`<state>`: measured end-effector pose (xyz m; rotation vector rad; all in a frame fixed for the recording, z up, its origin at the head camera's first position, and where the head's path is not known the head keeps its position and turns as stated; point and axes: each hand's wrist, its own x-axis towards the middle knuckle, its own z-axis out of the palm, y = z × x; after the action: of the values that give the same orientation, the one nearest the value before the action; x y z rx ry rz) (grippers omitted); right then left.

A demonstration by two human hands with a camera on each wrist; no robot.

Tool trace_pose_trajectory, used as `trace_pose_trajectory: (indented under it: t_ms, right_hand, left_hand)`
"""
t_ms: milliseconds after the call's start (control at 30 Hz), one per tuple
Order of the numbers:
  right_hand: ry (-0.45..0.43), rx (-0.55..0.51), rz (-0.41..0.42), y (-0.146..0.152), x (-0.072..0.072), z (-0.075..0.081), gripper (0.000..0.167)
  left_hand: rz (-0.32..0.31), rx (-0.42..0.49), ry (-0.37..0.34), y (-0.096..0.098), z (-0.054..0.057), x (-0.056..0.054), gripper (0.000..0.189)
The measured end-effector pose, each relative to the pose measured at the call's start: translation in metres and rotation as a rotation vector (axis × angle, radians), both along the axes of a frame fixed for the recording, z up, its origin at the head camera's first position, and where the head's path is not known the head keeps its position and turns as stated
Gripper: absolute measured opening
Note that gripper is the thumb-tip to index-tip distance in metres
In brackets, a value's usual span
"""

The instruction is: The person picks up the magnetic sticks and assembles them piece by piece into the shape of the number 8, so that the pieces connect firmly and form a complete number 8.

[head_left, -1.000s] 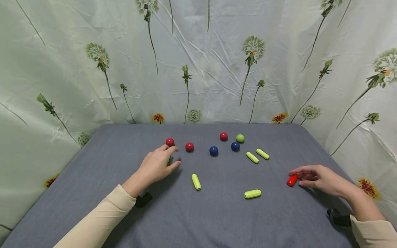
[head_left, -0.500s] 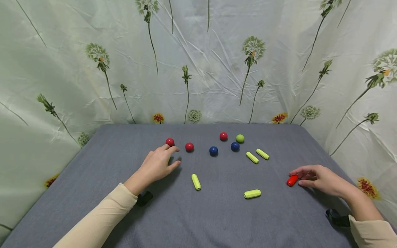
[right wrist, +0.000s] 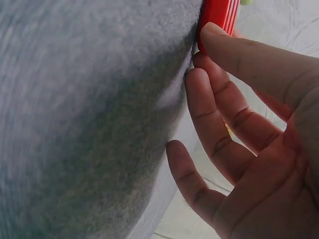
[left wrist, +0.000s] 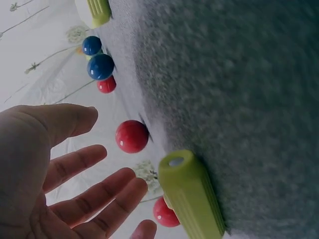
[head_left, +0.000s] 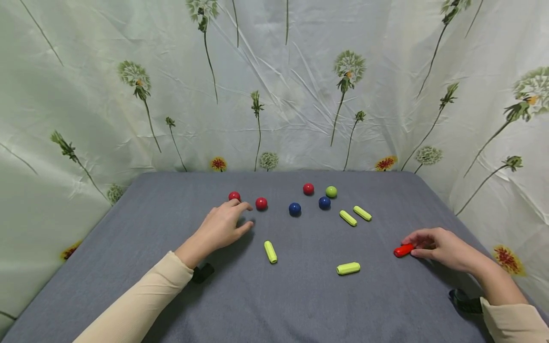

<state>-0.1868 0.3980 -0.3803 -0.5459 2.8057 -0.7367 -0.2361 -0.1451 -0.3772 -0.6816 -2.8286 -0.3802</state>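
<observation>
My left hand (head_left: 220, 226) hovers over the left middle of the cloth with fingers spread and holds nothing. Below its fingers, in the left wrist view, lies a yellow-green ribbed cylinder (left wrist: 189, 194) with a hole in its end; the hand hides it in the head view. Two red balls are close by, one (head_left: 261, 204) right of the fingertips and one (head_left: 234, 196) just behind them. At the right, my right hand (head_left: 443, 247) pinches the near end of a red ribbed cylinder (head_left: 402, 250) between thumb and fingers. The right wrist view shows the thumb (right wrist: 214, 32) pressed on it.
A blue ball (head_left: 294, 208), another blue ball (head_left: 324, 203), a red ball (head_left: 308, 189) and a green ball (head_left: 331, 191) lie at the back. Several yellow-green cylinders (head_left: 348, 268) are scattered on the grey cloth (head_left: 309, 305). A flowered curtain (head_left: 291, 105) hangs behind.
The red cylinder has turned to point more sideways, its right end now between the right thumb and fingers. My left hand has drifted slightly right, hiding the yellow-green cylinder beneath it.
</observation>
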Motion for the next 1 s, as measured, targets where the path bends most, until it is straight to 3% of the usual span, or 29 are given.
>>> trace_pose_trajectory:
  t_ms: [500, 1000]
  right_hand:
    - [0.046, 0.029, -0.030, -0.034, -0.011, 0.012, 0.028]
    - [0.044, -0.010, 0.024, -0.076, -0.024, 0.019, 0.024]
  left_hand:
    - [-0.089, 0.053, 0.016, 0.011, -0.003, -0.001, 0.032]
    - [-0.023, 0.078, -0.029, 0.020, 0.000, -0.022, 0.034]
